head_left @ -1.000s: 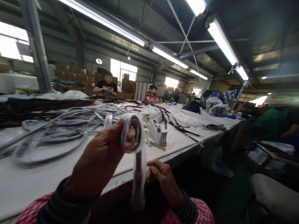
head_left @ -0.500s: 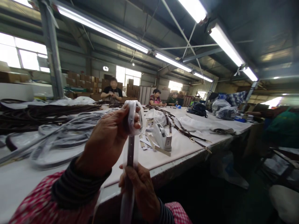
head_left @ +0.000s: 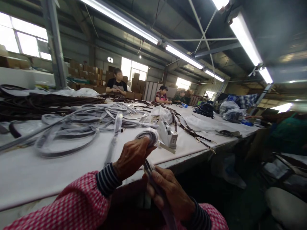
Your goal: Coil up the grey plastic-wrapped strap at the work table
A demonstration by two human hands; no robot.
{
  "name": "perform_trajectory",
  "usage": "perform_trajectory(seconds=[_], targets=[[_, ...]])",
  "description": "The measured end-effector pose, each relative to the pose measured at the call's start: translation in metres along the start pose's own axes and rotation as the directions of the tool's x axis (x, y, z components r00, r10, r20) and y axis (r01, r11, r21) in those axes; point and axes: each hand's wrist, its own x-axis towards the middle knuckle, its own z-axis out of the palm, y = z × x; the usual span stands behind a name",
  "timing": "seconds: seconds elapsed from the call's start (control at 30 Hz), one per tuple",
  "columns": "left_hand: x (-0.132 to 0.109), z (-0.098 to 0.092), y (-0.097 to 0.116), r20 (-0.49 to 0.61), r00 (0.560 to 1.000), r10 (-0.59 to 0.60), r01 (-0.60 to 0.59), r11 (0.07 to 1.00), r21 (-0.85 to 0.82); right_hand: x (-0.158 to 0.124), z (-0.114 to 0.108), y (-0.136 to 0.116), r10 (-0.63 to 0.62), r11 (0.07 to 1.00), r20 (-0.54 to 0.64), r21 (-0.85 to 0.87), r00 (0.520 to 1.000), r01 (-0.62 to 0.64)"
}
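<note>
A dark strap in a clear plastic sleeve is partly wound into a coil. My left hand is closed around the coil, just over the table's near edge. Lower and to the right, my right hand pinches the strap's loose length between thumb and fingers. That length hangs down past the bottom of the view. A white tape dispenser stands just beyond the coil. Left of my left hand, another plastic-sleeved strap stretches across the table.
Sleeved straps lie looped on the white table, with brown straps piled behind. Straps with metal clips lie to the right, near the table edge. Several people sit or stand farther off, one person at the far side.
Both hands have come down and to the right, bringing the coil from upright to tilted and low over the table. The loose length now slants instead of hanging straight.
</note>
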Motion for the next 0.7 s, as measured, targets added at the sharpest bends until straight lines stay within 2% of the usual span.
perform_trajectory(seconds=[0.07,0.13,0.27,0.4,0.47,0.53,0.6,0.7], targets=[[-0.007,-0.003,-0.001,0.122,0.989,0.081,-0.082,0.997,0.003,-0.002,-0.006,-0.004,0.045,0.999,0.012,-0.015,0.999,-0.045],[-0.013,-0.01,0.001,0.281,0.954,0.102,-0.086,0.994,-0.069,-0.003,-0.014,-0.009,0.1,0.995,0.025,-0.008,0.995,-0.099],[-0.027,-0.023,0.009,0.561,0.825,0.06,0.03,0.988,-0.15,-0.001,-0.033,-0.018,0.175,0.983,0.039,-0.059,0.984,-0.172],[-0.036,-0.027,0.018,0.692,0.722,-0.019,0.083,0.995,-0.06,0.002,-0.049,-0.03,0.155,0.963,0.03,-0.229,0.987,-0.144],[-0.036,-0.027,0.021,0.722,0.69,-0.046,0.094,0.995,-0.027,0.003,-0.054,-0.037,0.093,0.926,0.047,-0.371,0.995,-0.069],[-0.037,-0.027,0.022,0.733,0.676,-0.075,0.125,0.992,-0.013,0.003,-0.058,-0.043,-0.017,0.82,0.091,-0.568,0.996,0.066],[-0.038,-0.027,0.021,0.748,0.656,-0.106,0.192,0.981,-0.029,0.001,-0.06,-0.046,-0.105,0.663,0.151,-0.726,0.983,0.183],[-0.042,-0.027,0.015,0.762,0.636,-0.124,0.321,0.94,-0.115,-0.003,-0.057,-0.043,-0.174,0.449,0.182,-0.86,0.968,0.242]])
